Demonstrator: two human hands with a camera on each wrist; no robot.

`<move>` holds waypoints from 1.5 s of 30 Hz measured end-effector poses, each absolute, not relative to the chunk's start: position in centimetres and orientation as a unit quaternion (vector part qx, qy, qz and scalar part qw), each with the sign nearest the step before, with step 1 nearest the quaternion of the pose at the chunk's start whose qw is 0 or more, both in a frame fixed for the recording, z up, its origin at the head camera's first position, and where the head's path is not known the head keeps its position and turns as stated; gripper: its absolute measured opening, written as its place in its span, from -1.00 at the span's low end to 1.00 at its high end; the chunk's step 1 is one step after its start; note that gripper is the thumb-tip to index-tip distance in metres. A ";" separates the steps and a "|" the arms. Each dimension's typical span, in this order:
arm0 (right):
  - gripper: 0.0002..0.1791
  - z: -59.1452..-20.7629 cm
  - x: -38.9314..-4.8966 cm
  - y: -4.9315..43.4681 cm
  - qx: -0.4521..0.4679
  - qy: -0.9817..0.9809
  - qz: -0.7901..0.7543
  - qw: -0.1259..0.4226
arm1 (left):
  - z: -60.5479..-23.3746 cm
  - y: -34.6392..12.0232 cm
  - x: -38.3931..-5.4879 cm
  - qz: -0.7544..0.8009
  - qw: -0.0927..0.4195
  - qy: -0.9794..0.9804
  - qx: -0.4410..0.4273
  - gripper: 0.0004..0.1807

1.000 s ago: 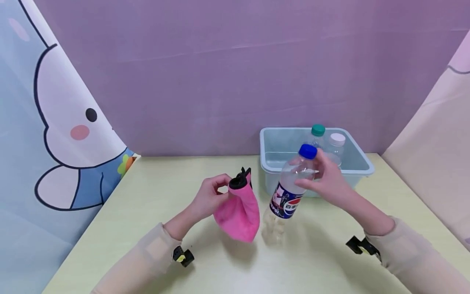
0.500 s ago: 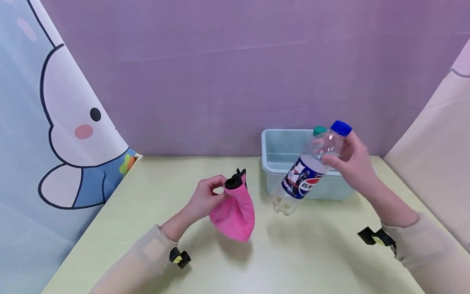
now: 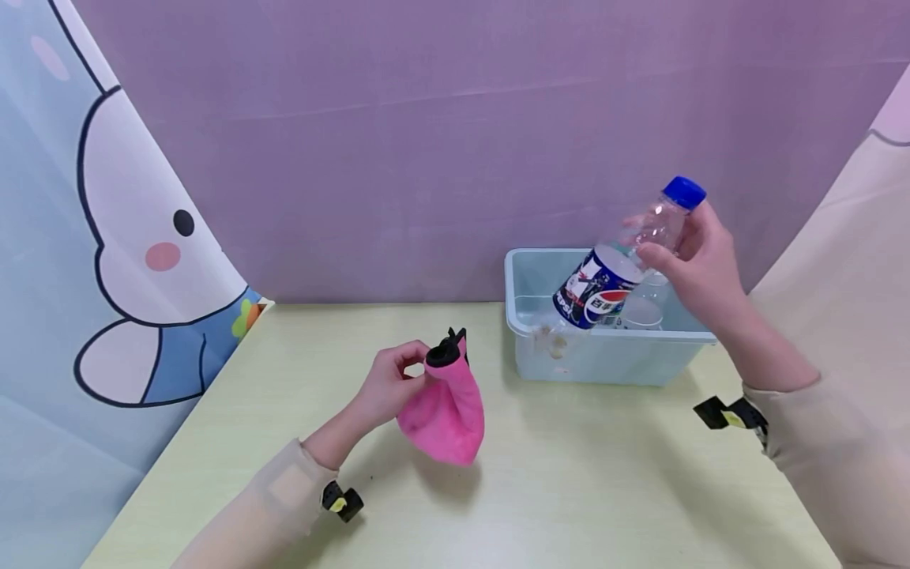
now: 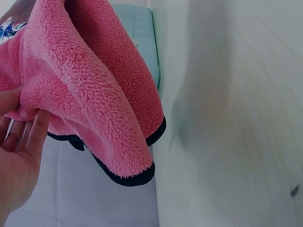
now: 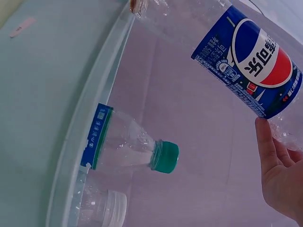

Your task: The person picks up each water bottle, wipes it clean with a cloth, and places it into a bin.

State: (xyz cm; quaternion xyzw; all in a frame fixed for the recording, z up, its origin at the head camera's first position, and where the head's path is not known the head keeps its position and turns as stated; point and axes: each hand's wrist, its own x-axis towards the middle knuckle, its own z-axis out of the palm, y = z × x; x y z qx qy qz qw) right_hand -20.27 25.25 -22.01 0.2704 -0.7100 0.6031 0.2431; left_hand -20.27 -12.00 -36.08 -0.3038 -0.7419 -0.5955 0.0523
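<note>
In the head view my right hand [image 3: 707,265] grips a clear plastic Pepsi bottle [image 3: 599,286] near its neck, below the blue cap [image 3: 684,192]. The bottle is tilted, cap up to the right, its base overlapping the front rim of a pale blue plastic bin [image 3: 611,356]. My left hand [image 3: 391,383] pinches a pink plush cloth [image 3: 448,419] with black trim, held up over the table. The left wrist view shows the cloth's fuzzy folds [image 4: 85,85] hanging from the fingers, its black edging lowest in that view.
Inside the bin stand a bottle with a green cap [image 5: 165,157] and one with a white cap [image 5: 115,209]. A purple cloth backdrop [image 3: 398,158] rises behind the pale table [image 3: 341,332]. A cartoon-printed curtain [image 3: 142,237] hangs at the left.
My right hand has raised the Pepsi bottle from in front of the bin, up and to the right, to the bin's front rim. The left hand and cloth have shifted slightly left.
</note>
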 end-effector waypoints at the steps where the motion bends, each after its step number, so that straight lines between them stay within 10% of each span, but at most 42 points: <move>1: -0.56 -21.9 -20.4 25.3 0.270 -0.707 0.605 0.248 | -36.1 -12.0 -20.3 -0.595 0.053 -0.743 -0.303 -0.88; 22: -0.38 -22.1 -22.2 24.1 0.180 -0.801 0.489 0.295 | -36.7 -14.3 -20.3 -0.570 0.065 -0.775 -0.264 -0.88; 45: -0.22 -26.9 -25.6 20.9 0.130 -0.903 0.392 0.120 | -37.6 -15.9 -20.0 -0.578 0.062 -0.778 -0.238 -0.87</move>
